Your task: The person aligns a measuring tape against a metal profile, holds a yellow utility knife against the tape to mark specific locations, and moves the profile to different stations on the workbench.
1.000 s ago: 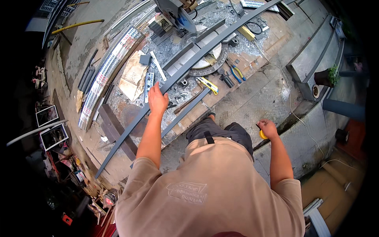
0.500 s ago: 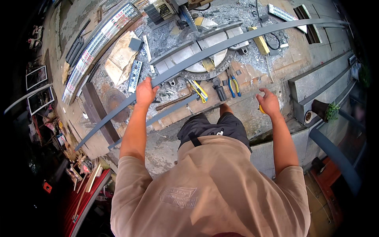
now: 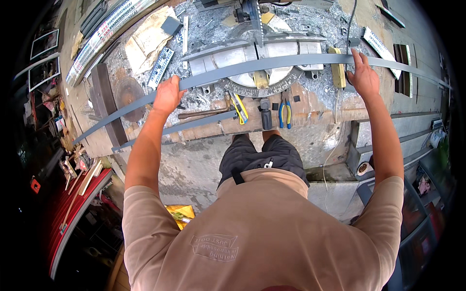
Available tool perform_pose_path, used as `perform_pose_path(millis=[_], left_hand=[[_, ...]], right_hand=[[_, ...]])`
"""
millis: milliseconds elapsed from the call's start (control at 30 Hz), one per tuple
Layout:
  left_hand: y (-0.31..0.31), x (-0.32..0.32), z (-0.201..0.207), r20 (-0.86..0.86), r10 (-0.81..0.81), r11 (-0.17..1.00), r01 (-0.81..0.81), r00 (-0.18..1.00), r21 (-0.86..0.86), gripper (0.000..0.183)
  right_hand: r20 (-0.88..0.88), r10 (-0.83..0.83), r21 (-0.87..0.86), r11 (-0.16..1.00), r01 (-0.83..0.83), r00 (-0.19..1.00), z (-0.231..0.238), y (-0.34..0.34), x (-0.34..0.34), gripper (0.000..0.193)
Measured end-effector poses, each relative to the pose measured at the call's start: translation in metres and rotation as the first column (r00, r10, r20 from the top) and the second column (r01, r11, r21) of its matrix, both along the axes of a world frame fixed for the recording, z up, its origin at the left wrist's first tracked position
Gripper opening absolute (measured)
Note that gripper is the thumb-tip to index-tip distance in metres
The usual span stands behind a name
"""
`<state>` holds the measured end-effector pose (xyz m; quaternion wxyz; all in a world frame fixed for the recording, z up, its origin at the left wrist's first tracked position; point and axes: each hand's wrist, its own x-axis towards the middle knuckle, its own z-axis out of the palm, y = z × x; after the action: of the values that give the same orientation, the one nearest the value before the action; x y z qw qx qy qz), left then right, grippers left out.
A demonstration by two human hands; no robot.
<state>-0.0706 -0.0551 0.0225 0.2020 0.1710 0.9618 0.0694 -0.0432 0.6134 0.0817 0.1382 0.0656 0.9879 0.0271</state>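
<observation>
A long grey metal profile (image 3: 221, 73) stretches across the mitre saw's base (image 3: 206, 65), in front of its fence. My left hand (image 3: 167, 96) is closed round the profile left of the saw. To the right of the saw, my right hand (image 3: 365, 77) grips the same profile, fingers over its far edge. The saw blade (image 3: 256, 22) stands beyond the profile, near the middle. On the near side lie a yellow utility knife (image 3: 240, 107), a hammer (image 3: 206, 112), a dark grey tool (image 3: 265, 114) and blue-yellow pliers (image 3: 285, 114).
Metal shavings cover much of the bench. A yellow block (image 3: 336, 68) stands by the saw's right end, near a black cable (image 3: 351, 22). At left are a dark beam (image 3: 108, 104), a round disc (image 3: 130, 97), cardboard (image 3: 145, 46) and wrapped profiles (image 3: 109, 39).
My right hand has reached up and right from open air and taken hold of the profile. The profile's right part has swung nearer to me, so it lies more level across the saw.
</observation>
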Motion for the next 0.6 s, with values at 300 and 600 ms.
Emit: perform_pose_path(millis=[300,600], left_hand=[[0.002,0.005,-0.013,-0.09,0.041,0.995,-0.05,0.995,-0.091,0.035],[0.0,0.006,-0.022,-0.197,0.017,0.995,-0.035,0.98,-0.092,0.025]], right_hand=[[0.165,0.066,0.186,0.978,-0.096,0.984,-0.045,0.021,-0.02,0.066],[-0.02,0.151,0.18,0.973,-0.145,0.988,-0.072,0.033,-0.012,0.017]])
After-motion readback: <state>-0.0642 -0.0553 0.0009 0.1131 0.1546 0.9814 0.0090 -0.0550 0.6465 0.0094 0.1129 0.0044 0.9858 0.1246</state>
